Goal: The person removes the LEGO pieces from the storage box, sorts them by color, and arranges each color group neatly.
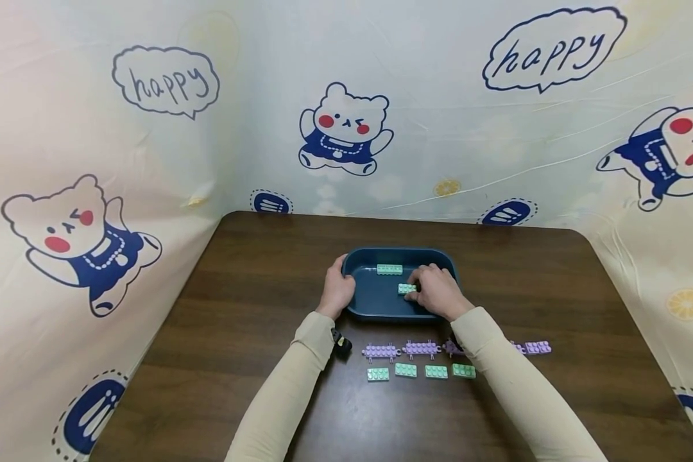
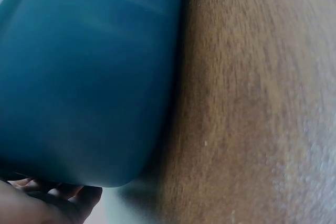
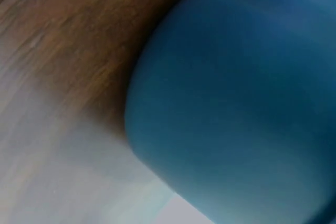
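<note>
A dark blue tray [image 1: 375, 314] sits on the wooden table. At its left end, my left hand [image 1: 337, 289] grips the rim; the left wrist view shows fingers [image 2: 86, 198] curled against the tray's outer wall [image 2: 89, 77]. My right hand [image 1: 437, 290] reaches inside and pinches a mint green building brick [image 1: 405, 289] between thumb and fingers. Another mint green brick [image 1: 389, 269] lies near the tray's back wall. In the right wrist view the tray wall [image 3: 226, 93] hides the right hand.
In front of the tray runs a row of purple bricks [image 1: 421, 348] with small side pegs, partly covered by the right forearm. Several green bricks [image 1: 406, 369] form a line nearer me. A patterned curtain [image 1: 427, 141] hangs behind the table [image 1: 254, 276].
</note>
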A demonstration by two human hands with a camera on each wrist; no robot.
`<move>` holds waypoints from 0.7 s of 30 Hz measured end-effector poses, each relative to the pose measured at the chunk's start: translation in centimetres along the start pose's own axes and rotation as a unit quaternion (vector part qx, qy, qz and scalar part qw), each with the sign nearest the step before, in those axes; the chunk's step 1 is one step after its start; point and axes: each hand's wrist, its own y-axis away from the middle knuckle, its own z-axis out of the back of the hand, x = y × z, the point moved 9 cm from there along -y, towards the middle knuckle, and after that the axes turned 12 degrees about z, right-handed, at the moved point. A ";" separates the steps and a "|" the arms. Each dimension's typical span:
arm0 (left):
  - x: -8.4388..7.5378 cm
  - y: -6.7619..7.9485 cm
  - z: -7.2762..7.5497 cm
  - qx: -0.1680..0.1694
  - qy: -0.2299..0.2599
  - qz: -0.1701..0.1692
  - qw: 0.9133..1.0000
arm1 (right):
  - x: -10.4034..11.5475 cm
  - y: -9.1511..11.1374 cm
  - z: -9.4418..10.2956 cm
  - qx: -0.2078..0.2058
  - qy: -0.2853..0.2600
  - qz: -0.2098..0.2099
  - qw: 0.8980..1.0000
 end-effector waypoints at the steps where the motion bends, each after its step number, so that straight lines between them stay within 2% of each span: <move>1: 0.0 0.0 0.0 0.001 0.000 0.002 1.000 | 0.0 0.1 0.1 -0.003 -0.002 0.000 1.000; 11: -0.1 0.2 0.1 0.001 -0.003 0.001 1.000 | 0.7 2.1 2.2 -0.034 -0.009 0.026 0.999; 16: -0.1 0.2 0.0 0.001 -0.003 0.000 1.000 | 1.4 3.9 3.9 -0.051 -0.007 0.039 0.998; 21: -0.4 0.3 0.1 0.001 -0.003 -0.018 1.000 | 1.7 6.1 5.4 -0.075 -0.005 0.049 0.996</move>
